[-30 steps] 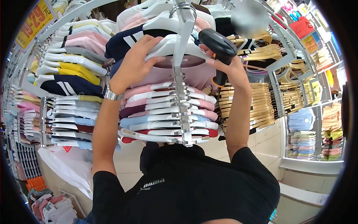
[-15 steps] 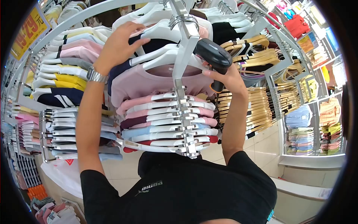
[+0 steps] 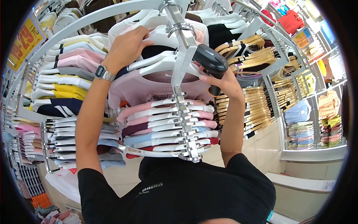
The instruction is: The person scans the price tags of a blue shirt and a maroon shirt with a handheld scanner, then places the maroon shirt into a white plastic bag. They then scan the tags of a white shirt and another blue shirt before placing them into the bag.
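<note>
My left hand, wearing a silver watch, pinches the shoulder of a white hanger near the top of the rack. A dark garment hangs from that hanger. My right hand is wrapped round a black handheld scanner with an orange-ringed grip end, to the right of the rack's grey bar. In front of both hands a mauve top hangs on another white hanger. The fingertips of my right hand are close to this hanger's right shoulder.
Below, several folded-looking garments on white hangers line a stepped arm. Light-coloured tops hang to the left under a yellow price sign. Wooden hangers fill the right side, with shelves beyond.
My left hand has closed from spread fingers to a pinch on the white hanger, shifting slightly right. My right hand with the scanner has moved only slightly.
</note>
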Available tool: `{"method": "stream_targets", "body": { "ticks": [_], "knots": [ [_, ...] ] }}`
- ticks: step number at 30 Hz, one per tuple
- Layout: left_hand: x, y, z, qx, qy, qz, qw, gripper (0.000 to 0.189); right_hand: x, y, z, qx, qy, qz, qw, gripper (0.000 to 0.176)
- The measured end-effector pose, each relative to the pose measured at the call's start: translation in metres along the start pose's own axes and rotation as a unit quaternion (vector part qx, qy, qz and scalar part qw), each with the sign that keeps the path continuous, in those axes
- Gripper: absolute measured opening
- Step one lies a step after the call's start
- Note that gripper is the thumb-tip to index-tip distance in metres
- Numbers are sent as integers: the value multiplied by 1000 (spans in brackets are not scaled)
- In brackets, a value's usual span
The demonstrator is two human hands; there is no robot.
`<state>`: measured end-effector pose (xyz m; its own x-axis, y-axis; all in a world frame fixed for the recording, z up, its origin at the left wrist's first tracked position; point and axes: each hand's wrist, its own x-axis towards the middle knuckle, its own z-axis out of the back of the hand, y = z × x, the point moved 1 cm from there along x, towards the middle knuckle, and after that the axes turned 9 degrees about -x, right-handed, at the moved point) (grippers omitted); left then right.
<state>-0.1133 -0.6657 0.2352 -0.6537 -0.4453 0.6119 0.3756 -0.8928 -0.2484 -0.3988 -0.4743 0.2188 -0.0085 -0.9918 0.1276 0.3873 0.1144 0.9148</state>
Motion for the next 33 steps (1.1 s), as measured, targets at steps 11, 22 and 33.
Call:
{"method": "stream_targets", "body": {
  "ticks": [11, 22, 33],
  "knots": [
    [15, -15, 10, 11, 9, -44, 999, 24, -6, -4, -1, -1, -7, 2, 1000, 59],
    [-6, -3, 4, -38, 85, -15, 996, 24, -20, -14, 3, -1, -11, 29, 1000, 54],
    [-82, 15, 80, -47, 80, 215, 972, 31, -58, -6, 13, 37, -67, 12, 997, 53]
  ]
}}
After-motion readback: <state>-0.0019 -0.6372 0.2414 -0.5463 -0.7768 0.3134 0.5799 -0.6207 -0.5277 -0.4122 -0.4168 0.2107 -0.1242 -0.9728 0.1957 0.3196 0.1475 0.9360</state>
